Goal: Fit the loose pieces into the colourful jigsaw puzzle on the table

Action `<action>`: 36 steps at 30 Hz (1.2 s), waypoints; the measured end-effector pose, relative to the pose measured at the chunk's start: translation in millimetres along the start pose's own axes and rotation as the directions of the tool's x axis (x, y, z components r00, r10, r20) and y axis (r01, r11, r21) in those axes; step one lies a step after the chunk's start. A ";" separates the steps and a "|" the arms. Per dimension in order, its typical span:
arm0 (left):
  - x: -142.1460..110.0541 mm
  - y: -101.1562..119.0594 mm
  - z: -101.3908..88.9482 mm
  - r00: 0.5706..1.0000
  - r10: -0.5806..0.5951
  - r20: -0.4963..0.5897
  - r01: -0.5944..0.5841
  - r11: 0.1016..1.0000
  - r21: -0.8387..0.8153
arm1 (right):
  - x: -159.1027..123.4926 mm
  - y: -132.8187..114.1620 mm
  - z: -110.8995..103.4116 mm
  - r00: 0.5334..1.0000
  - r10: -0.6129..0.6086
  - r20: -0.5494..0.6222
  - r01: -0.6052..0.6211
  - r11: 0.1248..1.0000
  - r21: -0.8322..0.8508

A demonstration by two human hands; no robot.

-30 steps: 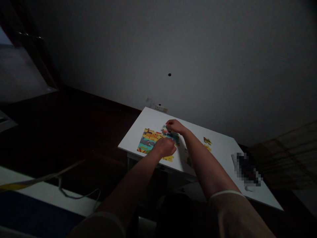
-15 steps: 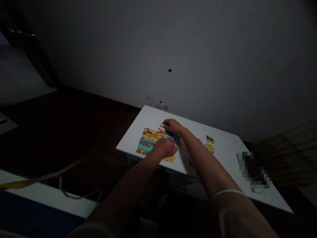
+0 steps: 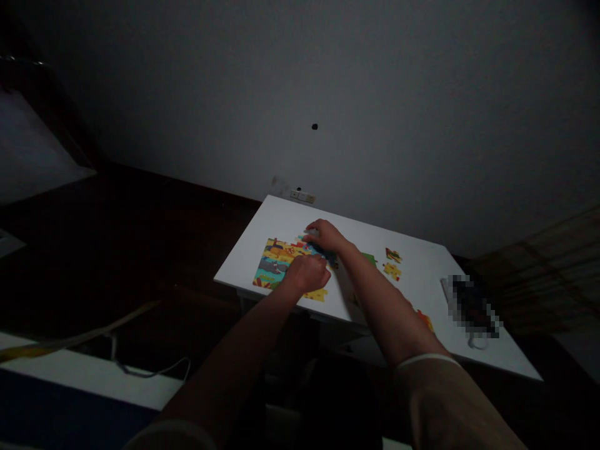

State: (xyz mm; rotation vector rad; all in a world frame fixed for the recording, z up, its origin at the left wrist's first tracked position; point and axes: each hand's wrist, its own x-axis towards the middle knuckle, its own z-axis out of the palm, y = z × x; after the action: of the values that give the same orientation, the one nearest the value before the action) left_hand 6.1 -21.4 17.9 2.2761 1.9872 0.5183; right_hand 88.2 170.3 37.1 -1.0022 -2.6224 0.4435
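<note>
The partly joined jigsaw puzzle (image 3: 269, 269) shows yellow, teal and grey.

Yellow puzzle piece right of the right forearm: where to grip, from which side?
Best pinch the yellow piece by its side edges, likely from above: it lies flat on the table, another piece close on its far side.

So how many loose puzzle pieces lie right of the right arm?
At least 4: a green piece beside the arm, a multicoloured piece farthest right-back, a yellow piece just nearer, an orange piece nearest. The arm may hide more.
</note>
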 end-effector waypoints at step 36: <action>0.1 42.2 -19.4 0.990 -0.019 0.140 0.004 0.994 0.110 | -322.8 119.7 -51.0 0.433 0.727 -0.533 -0.284 0.671 0.685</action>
State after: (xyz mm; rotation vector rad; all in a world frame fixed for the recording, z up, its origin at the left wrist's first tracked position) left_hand 40.3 -31.1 47.7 2.2902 2.0057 0.2445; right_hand 408.1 44.0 -15.9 -1.4066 -1.2346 0.6045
